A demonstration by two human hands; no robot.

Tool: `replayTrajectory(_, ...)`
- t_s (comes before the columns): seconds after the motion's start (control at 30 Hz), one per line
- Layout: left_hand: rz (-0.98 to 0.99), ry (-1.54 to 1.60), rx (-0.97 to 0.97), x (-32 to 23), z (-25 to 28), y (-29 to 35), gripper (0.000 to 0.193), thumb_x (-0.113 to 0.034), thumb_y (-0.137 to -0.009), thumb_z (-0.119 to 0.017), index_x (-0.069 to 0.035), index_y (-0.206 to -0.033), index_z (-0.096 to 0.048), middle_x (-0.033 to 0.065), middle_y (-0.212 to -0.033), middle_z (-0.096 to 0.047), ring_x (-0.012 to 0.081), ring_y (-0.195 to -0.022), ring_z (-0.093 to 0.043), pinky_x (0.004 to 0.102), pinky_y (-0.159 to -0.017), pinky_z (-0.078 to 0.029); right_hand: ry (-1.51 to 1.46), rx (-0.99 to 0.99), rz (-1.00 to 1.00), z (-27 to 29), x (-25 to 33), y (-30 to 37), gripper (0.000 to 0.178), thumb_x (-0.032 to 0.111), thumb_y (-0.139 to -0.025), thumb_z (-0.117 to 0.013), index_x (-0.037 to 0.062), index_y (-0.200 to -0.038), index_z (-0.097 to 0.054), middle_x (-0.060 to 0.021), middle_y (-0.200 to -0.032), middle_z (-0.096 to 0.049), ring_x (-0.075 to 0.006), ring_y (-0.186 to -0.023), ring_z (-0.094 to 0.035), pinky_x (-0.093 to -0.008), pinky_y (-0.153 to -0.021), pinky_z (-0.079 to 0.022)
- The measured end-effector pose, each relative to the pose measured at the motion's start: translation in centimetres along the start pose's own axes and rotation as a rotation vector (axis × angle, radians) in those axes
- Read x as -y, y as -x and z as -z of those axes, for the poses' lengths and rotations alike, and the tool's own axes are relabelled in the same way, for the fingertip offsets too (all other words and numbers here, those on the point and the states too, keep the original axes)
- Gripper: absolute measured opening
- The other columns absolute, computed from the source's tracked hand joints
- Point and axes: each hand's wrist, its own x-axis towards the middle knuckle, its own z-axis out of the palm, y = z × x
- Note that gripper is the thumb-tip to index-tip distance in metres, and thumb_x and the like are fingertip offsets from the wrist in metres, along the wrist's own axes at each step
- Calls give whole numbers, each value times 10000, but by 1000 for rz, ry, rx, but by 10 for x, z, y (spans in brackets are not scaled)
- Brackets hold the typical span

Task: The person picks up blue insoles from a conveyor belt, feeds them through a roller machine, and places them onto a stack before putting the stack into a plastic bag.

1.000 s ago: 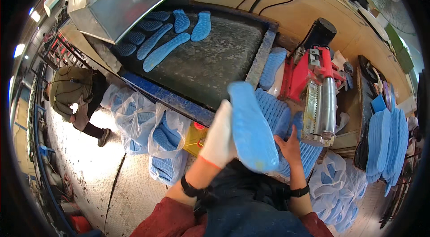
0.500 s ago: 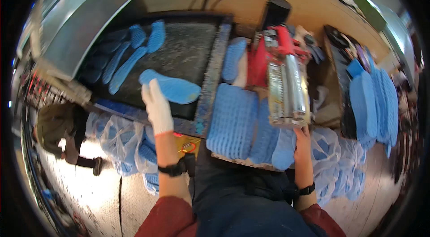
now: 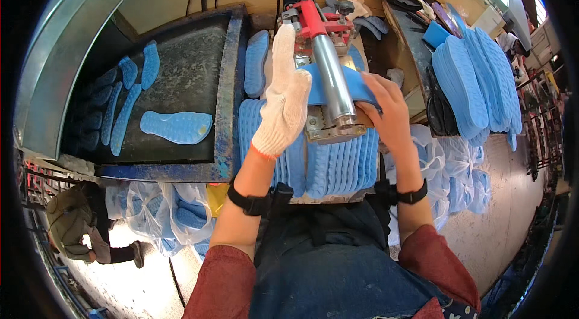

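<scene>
A blue insole point(image 3: 318, 85) lies crosswise under the shiny metal roller point(image 3: 333, 81) of a red-armed roller machine point(image 3: 312, 19). My right hand point(image 3: 391, 108), bare, grips the insole's right end between thumb and fingers. On the left side of the roller, my left hand point(image 3: 282, 91) wears a white knit glove. Its fingers are stretched out together, with the thumb at the insole's left end, which the glove partly hides. Below the machine stand rows of packed blue insoles point(image 3: 338, 168). A single blue insole point(image 3: 176, 127) lies flat on the dark tray to the left.
The black tray point(image 3: 181, 72) has a worn blue rim and holds several other blue pieces point(image 3: 125, 117). A side table point(image 3: 416, 41) at right carries stacked blue insoles point(image 3: 461, 84). Plastic bags point(image 3: 151, 210) of blue pieces sit on the floor. A person point(image 3: 84, 222) is at far left.
My left hand has left the insole on the tray and moved right to the roller. My right hand has risen from the front insole row to the insole now under the roller. The view has shifted.
</scene>
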Motion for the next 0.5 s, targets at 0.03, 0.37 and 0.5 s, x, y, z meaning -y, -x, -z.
replayTrajectory(0.03,-75,-162,-1,26,9,6,627,-297,-987,-357,30,-1486,-161,204,-1522,-235,310,-1423,-210,357,-1158,-139,-9,9,4,-3,4,14,415,-8,-802,-656,95,-1200,-604,-129,-1050,-614,-307,-925,-570,-355,-847,-475)
replayTrajectory(0.37,359,52,15,55,29,83,639,-482,-1027,-189,-46,-1492,-232,131,-1310,-444,215,-1214,-430,352,-1077,-286,-27,260,-584,-82,7,118,365,181,-831,-684,52,-1156,-581,-193,-1124,-601,-349,-999,-590,-385,-828,-477)
replayTrajectory(0.5,557,389,-51,21,33,124,638,-452,-1041,-184,26,-1450,-289,113,-1477,-343,205,-1383,-280,331,-1165,-168,493,620,-361,-117,32,109,523,264,-787,-713,100,-1258,-556,-178,-1237,-561,-362,-1099,-550,-466,-880,-466)
